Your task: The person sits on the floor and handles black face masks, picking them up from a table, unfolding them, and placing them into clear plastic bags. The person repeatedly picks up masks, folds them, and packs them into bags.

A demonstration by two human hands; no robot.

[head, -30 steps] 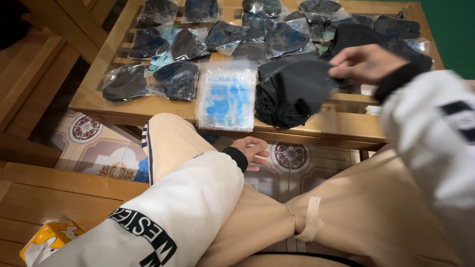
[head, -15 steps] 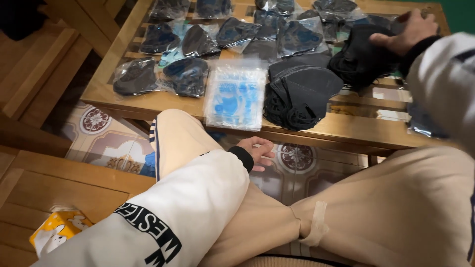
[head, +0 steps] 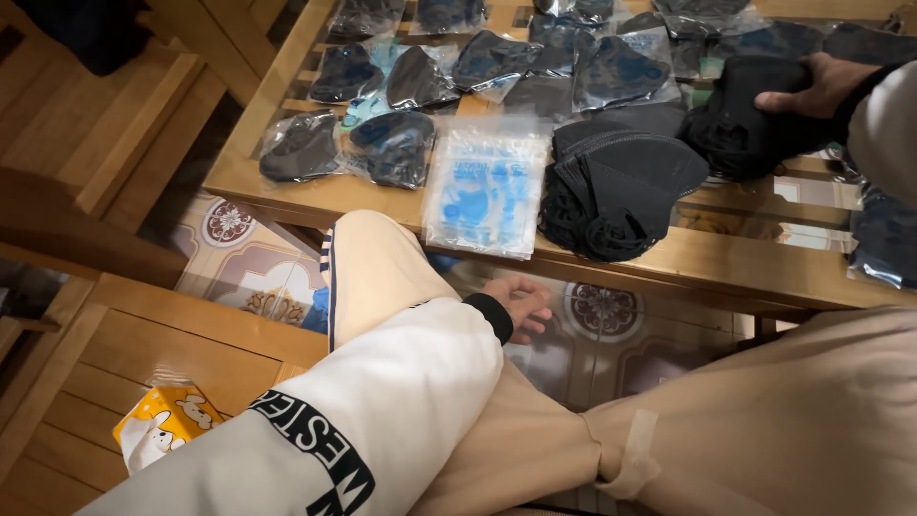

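My right hand (head: 812, 88) grips a bundle of black face masks (head: 740, 129) at the right of the wooden table (head: 707, 263). A second pile of loose black masks (head: 621, 186) lies just left of it near the table's front edge. Beside that pile sits a stack of clear bags with blue print (head: 482, 186). Several black masks sealed in clear bags (head: 382, 143) are spread over the far and left parts of the table. My left hand (head: 521, 304) rests on my beige trouser leg below the table edge, fingers loose and holding nothing.
A yellow packet (head: 162, 425) lies on the wooden bench at the lower left. Patterned floor tiles (head: 239, 272) show under the table. More wooden furniture and a dark cloth (head: 86, 29) stand at the upper left.
My right hand has carried a bundle of black masks from the middle pile to the right side of the table. The left hand has stayed on my leg.
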